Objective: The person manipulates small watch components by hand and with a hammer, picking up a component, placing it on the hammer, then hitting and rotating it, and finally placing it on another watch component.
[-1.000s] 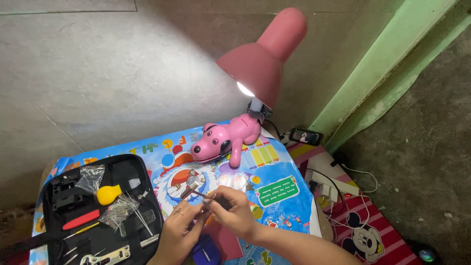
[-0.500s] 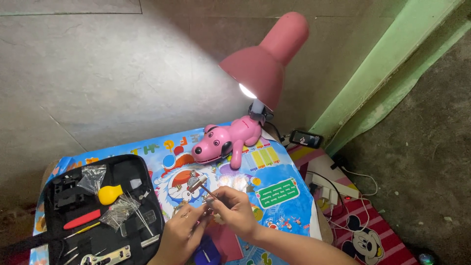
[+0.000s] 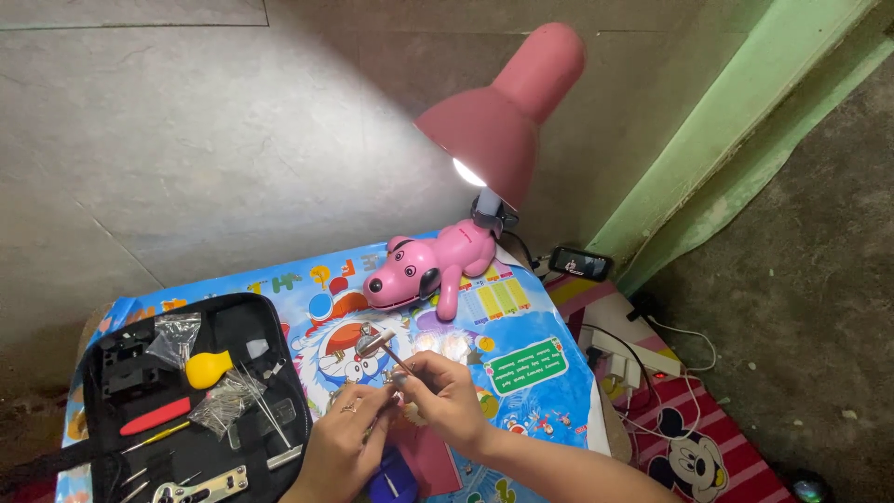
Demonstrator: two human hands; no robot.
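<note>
Near the bottom centre of the frame, the left hand (image 3: 340, 442) and the right hand (image 3: 445, 396) are meeting over a small table covered with a bright blue cartoon-printed sheet (image 3: 521, 373). Both hands are pinching closed around a small metal piece (image 3: 396, 387) held between them, too small to tell apart clearly. The right hand is also gripping a thin tool (image 3: 377, 345) whose shiny end is pointing up and to the left, above the fingers.

Left of the hands, an open black tool case (image 3: 200, 401) is lying flat, holding a yellow rubber blower (image 3: 207, 369), a red-handled tool (image 3: 154, 416), small clear bags of pins (image 3: 223, 402) and a metal wrench-like tool (image 3: 200, 486) at its lower edge.

Above the hands, toward the middle of the frame, a pink dog-shaped lamp base (image 3: 430, 265) is resting on the sheet, and its pink shade (image 3: 503, 116) is shining downward. Just below the hands, a small blue object (image 3: 391, 484) is showing. At the right, white cables (image 3: 652, 354) are trailing across a red cartoon mat (image 3: 698, 456).
</note>
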